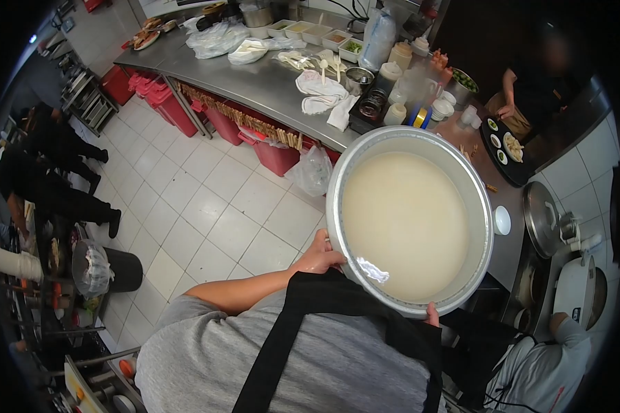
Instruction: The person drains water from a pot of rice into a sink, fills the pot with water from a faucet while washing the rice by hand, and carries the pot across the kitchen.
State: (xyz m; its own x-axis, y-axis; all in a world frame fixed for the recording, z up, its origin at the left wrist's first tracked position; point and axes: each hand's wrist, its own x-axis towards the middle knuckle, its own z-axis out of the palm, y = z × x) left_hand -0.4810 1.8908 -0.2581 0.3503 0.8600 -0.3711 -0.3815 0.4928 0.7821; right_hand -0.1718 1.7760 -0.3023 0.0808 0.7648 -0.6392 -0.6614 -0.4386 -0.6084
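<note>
A large round metal pot (336, 206) holds cloudy white liquid (406, 220) and is close in front of my body. At the pot's left side, my left hand (318, 255) grips it just below the rim. Only a finger or thumb of my right hand (432, 314) shows, pressed against the near edge of the pot; the rest is hidden. The pot overlaps the end of the steel counter (255, 103) in view. Past its right side is a small white bowl (502, 220).
White towels (322, 91), squeeze bottles (390, 74) and food containers (317, 34) crowd the counter. A black tray (497, 148) holds plated food near a person (541, 86). Another person (541, 365) is at lower right. People (41, 165) work at left beside a dark bin (124, 268). Tiled floor (207, 193) lies between.
</note>
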